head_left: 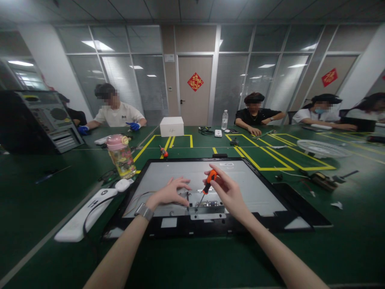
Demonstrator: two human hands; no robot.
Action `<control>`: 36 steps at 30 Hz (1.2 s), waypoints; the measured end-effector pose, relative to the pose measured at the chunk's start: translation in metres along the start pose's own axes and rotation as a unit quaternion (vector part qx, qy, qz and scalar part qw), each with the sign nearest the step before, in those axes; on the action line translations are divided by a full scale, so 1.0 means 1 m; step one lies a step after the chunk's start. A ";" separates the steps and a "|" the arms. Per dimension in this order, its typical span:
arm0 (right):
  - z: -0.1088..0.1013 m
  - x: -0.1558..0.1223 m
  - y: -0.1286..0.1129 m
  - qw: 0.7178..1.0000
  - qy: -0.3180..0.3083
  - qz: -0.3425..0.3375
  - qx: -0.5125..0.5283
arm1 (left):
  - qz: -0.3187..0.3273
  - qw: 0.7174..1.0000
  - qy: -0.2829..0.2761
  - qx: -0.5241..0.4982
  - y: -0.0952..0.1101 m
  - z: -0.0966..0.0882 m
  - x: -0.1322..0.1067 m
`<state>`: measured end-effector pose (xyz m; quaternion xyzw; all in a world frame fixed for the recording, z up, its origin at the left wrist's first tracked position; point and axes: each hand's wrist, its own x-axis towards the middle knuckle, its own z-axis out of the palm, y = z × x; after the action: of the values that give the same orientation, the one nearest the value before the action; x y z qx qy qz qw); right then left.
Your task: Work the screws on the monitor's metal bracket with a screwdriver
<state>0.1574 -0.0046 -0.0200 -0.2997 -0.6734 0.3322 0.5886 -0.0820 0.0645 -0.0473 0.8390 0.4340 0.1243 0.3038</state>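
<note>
A flat display panel (252, 180) with a grey metal back and a black frame lies before me. Near its front edge sits a silver metal bracket (207, 216) with holes and a small circuit board. My right hand (232, 196) grips an orange and black screwdriver (212, 176) by its handle. The shaft slants down to the left, its tip at the bracket's left part; whether it sits in a screw is too small to tell. My left hand (169, 194) lies over the panel with fingers spread, thumb by the bracket's left edge.
A white power bank-like block (90, 214) with a black cable and a pink-lidded bottle (121, 156) stand left. A computer tower (49, 120) is farther left. Right lie a dark slab (303, 204) and a black tool (323, 180). Several people sit across the green table, near a white box (171, 127).
</note>
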 end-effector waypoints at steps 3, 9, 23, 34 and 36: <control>0.001 0.001 0.005 0.997 0.066 -0.016 -0.044 | 0.001 1.000 0.002 0.001 0.000 0.000 0.000; -0.015 0.005 0.009 0.972 0.209 -0.056 -0.091 | 0.002 1.000 0.002 0.000 -0.002 0.000 0.001; -0.026 0.003 0.012 0.957 0.183 -0.115 -0.192 | 0.013 1.000 0.002 -0.004 -0.008 0.001 0.003; -0.024 0.002 0.011 0.961 0.164 -0.116 -0.192 | 0.006 1.000 0.001 0.004 -0.004 0.001 0.002; -0.023 0.001 0.010 0.971 0.149 -0.103 -0.158 | 0.005 1.000 0.004 0.006 -0.004 0.001 0.002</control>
<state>0.1804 0.0044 -0.0259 -0.3645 -0.6493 0.1107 0.6583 -0.0828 0.0675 -0.0505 0.8424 0.4320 0.1264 0.2964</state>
